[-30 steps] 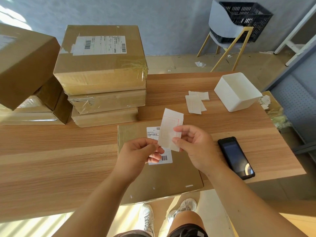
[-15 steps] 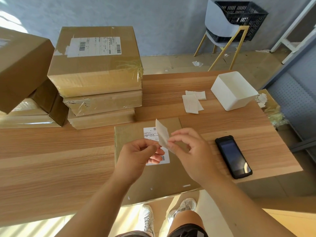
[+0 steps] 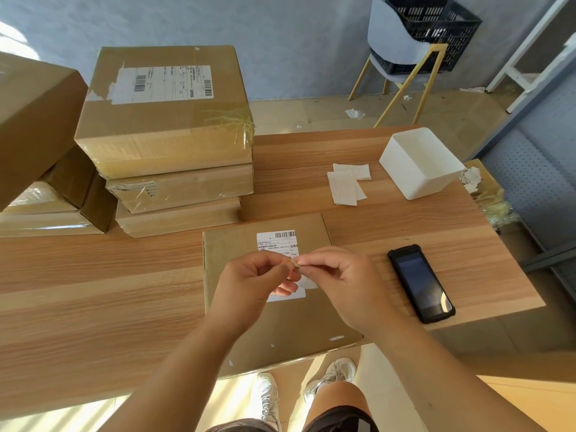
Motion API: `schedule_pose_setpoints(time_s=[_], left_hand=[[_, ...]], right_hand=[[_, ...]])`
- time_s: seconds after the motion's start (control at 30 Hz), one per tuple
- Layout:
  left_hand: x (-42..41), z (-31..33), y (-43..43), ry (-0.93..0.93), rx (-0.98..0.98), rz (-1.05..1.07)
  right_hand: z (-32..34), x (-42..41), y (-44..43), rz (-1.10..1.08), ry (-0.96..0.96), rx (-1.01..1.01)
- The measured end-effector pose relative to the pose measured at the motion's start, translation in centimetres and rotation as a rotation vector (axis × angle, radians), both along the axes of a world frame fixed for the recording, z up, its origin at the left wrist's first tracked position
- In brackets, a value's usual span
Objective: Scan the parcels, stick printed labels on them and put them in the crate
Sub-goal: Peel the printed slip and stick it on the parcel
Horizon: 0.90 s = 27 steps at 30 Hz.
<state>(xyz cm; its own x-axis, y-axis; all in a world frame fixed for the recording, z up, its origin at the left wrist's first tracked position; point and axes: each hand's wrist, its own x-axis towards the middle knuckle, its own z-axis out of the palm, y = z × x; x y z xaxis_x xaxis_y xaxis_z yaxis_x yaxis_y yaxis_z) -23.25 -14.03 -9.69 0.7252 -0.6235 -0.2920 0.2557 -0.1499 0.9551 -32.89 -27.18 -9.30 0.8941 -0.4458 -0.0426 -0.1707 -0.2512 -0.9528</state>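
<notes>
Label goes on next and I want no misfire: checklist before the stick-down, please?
1. Small white paper label pinched by left hand and right hand: ok.
2. Label backing peeled off: cannot tell.
3. Flat brown cardboard parcel lies flat on the wooden table under the hands: ok.
4. Bare cardboard beside its white shipping label: ok.
5. Black handheld device lies clear of the parcel: ok.
6. Room in the black plastic crate on the pale chair: cannot tell.

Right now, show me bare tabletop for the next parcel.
Widest bare table: left of the flat parcel, in front of the stacked boxes. Smaller patch: between loose labels, white bin and phone. Crowded: back left, and over the parcel, where left hand and right hand pinch a label.
</notes>
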Motion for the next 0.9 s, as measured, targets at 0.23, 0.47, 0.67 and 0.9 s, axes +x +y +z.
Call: schedule_pose_setpoints(time_s=[0.23,0.47,0.67,0.9], left_hand=[[0.2,0.1,-0.2,0.018,-0.019,-0.017],[0.5,0.2,-0.3,0.027,-0.018,-0.002],[0.7,0.0,-0.2,-0.016,-0.009,-0.001],[0.8,-0.2,-0.4,-0.099,0.02,-0.022]], right_hand=[[0.2,0.3,0.1,-0.048,0.01,0.095],[0.3,0.8,0.1,-0.034,0.016,0.099],[0.1,1.1,-0.1,-0.016,0.016,0.108],[0.3,1.2,-0.3,-0.024,0.067,0.159]])
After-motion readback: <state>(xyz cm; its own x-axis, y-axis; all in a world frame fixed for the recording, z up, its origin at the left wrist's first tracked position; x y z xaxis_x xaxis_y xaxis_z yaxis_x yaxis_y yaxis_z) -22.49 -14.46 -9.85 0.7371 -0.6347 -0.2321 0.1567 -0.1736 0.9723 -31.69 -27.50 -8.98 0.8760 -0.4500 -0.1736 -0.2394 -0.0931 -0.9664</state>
